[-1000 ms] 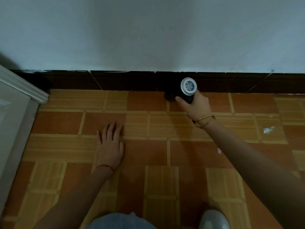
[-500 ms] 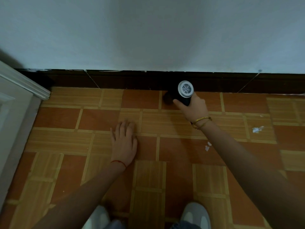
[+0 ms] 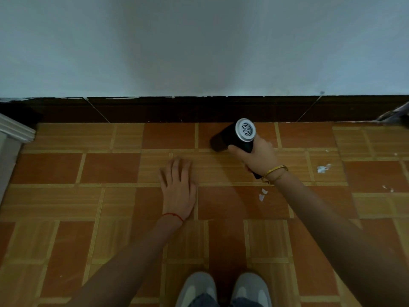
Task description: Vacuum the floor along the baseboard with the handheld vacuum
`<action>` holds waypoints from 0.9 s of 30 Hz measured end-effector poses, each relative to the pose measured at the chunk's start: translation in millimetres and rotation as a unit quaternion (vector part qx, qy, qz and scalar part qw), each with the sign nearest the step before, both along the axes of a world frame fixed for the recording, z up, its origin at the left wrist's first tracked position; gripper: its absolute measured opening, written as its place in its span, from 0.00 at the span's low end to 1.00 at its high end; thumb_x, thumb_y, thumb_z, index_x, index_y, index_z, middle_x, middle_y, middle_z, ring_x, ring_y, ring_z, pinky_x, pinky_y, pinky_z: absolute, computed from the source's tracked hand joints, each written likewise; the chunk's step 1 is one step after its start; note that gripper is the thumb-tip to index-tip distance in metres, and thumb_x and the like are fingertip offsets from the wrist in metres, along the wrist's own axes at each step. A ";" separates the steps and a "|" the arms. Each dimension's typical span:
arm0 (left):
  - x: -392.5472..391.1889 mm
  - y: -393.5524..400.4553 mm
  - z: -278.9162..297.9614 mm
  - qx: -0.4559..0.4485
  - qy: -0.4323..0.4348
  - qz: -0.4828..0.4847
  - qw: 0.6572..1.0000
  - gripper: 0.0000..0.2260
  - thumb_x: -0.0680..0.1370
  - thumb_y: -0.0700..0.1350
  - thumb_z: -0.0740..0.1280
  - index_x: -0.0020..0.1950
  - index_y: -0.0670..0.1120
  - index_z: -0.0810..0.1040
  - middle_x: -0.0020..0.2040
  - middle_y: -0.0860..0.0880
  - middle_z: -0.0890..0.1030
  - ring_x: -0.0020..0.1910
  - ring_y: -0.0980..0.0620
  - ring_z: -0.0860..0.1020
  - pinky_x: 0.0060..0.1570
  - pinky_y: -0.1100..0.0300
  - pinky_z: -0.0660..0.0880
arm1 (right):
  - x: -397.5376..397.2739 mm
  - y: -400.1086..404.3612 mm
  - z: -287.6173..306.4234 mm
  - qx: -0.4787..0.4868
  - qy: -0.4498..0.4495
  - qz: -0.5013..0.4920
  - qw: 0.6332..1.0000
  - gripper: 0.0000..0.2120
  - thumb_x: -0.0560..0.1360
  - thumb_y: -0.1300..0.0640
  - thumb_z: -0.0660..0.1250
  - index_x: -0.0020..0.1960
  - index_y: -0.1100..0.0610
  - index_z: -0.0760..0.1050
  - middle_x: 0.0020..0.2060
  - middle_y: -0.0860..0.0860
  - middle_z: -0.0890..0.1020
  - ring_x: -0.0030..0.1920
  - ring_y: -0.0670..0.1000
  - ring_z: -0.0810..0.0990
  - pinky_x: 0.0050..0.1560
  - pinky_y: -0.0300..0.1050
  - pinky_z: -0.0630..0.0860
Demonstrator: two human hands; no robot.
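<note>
A black handheld vacuum (image 3: 236,137) with a round silver grille at its back end lies low over the tiled floor (image 3: 110,169); its nozzle points left, a short way in front of the dark baseboard (image 3: 177,110). My right hand (image 3: 257,157) is shut on its handle, a gold bracelet on the wrist. My left hand (image 3: 178,188) rests flat on the floor with fingers spread, left of and nearer than the vacuum, holding nothing.
White paper scraps (image 3: 261,194) lie near my right wrist, with more scraps (image 3: 323,168) to the right. A white door frame (image 3: 13,134) stands at the left edge. My two grey shoes (image 3: 221,289) show at the bottom. A grey object (image 3: 396,114) sits by the baseboard, far right.
The vacuum has drawn slightly away from the baseboard and tilted its nozzle left. The view has shifted right along the wall. My left hand stays flat on the floor.
</note>
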State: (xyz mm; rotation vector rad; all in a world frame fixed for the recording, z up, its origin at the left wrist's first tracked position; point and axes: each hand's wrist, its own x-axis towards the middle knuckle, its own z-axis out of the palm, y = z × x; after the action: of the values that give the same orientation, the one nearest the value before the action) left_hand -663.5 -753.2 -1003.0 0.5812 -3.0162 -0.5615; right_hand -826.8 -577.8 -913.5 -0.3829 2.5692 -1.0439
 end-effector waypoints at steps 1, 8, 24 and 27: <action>-1.4 1.2 -1.9 -0.001 0.001 0.002 1.000 0.24 0.80 0.51 0.51 0.76 0.47 0.65 0.76 0.42 0.64 0.77 0.41 0.59 0.74 0.32 0.53 | -0.7 1.5 -0.4 0.005 0.002 0.003 1.000 0.26 0.71 0.43 0.70 0.61 0.58 0.71 0.40 0.47 0.78 0.32 0.42 0.73 0.36 0.38 0.75; -0.6 1.5 -10.8 -0.010 0.001 0.002 1.000 0.24 0.82 0.51 0.52 0.78 0.48 0.62 0.78 0.44 0.62 0.79 0.42 0.56 0.75 0.32 0.50 | -12.9 14.5 -2.5 0.026 0.086 -0.120 0.989 0.30 0.72 0.44 0.69 0.67 0.61 0.68 0.52 0.54 0.82 0.52 0.54 0.80 0.38 0.28 0.65; 0.3 2.5 -11.1 -0.035 0.003 -0.003 0.999 0.25 0.81 0.51 0.53 0.79 0.48 0.61 0.78 0.44 0.62 0.79 0.42 0.56 0.75 0.34 0.49 | -16.2 5.6 -8.7 0.003 0.066 -0.107 0.992 0.30 0.71 0.43 0.70 0.65 0.60 0.69 0.50 0.54 0.82 0.48 0.54 0.81 0.43 0.45 0.77; 0.3 2.5 -10.4 -0.033 0.005 -0.002 0.999 0.25 0.81 0.52 0.52 0.79 0.48 0.61 0.78 0.43 0.62 0.79 0.42 0.57 0.74 0.33 0.51 | -9.0 -4.6 -8.0 0.002 0.037 -0.033 0.999 0.26 0.71 0.43 0.70 0.61 0.60 0.72 0.47 0.54 0.82 0.44 0.51 0.80 0.42 0.42 0.73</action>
State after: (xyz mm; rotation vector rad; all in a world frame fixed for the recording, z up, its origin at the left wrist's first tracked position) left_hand -663.2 -750.8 -1013.4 0.5671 -3.0149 -0.4616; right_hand -835.8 -582.5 -921.5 -0.3436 2.6658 -1.0667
